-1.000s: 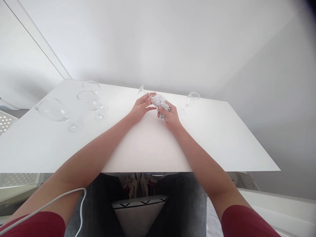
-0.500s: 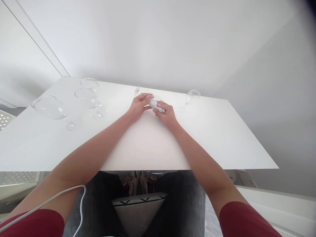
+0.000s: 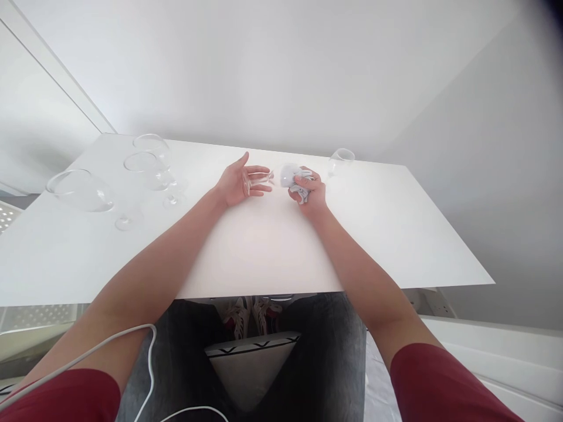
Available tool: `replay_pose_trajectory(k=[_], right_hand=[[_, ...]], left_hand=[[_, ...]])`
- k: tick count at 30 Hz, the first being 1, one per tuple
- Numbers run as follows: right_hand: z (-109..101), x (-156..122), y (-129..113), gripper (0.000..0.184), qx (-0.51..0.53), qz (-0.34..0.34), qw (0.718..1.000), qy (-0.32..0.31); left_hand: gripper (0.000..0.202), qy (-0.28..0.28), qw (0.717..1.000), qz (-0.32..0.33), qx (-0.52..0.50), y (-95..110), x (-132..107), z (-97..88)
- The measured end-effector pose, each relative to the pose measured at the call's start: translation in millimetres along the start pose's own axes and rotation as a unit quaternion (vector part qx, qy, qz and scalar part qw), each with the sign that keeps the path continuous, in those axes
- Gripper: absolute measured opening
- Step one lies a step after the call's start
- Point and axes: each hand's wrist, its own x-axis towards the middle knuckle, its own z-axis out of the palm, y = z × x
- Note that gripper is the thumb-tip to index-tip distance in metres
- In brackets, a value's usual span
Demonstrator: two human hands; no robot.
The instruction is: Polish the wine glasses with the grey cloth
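A small clear wine glass (image 3: pixel 288 174) is held sideways above the table, its bowl to the right and its foot and stem to the left. Closed around the bowl is my right hand (image 3: pixel 313 190), with a crumpled white cloth (image 3: pixel 301 193) bunched between its fingers and the glass. How far the cloth reaches into the bowl is hard to make out. My left hand (image 3: pixel 237 180) is open, palm toward the glass, thumb up and fingers spread behind the stem. The foot sits in front of that palm; whether they touch I cannot tell.
On the white table (image 3: pixel 264 252), a large wine glass (image 3: pixel 81 192) stands at the left, with two more glasses, a nearer one (image 3: pixel 149 171) and a farther one (image 3: pixel 152 143), beside it. Another glass (image 3: pixel 341 161) stands back right. A white cable (image 3: pixel 88 356) crosses my left forearm.
My left hand has loosened from the stem and spread its fingers. My right hand has moved slightly right and up with the cloth and glass, and the glass has turned more level.
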Motion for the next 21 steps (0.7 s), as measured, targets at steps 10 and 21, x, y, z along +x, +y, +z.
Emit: replay_pose_trajectory(k=[10,21], right_hand=[[3.3,1.0,5.5,0.046,-0.095,-0.098,0.986,0.091],[21.2,-5.2,3.6,0.035,-0.546,-0.345,0.761,-0.062]], left_hand=[[0.023,-0.059,0.991,-0.118,0.006,11.3,-16.5,21.3],[0.041,-0.083,0.992,-0.077,0.056,0.9,-15.5,23.3]])
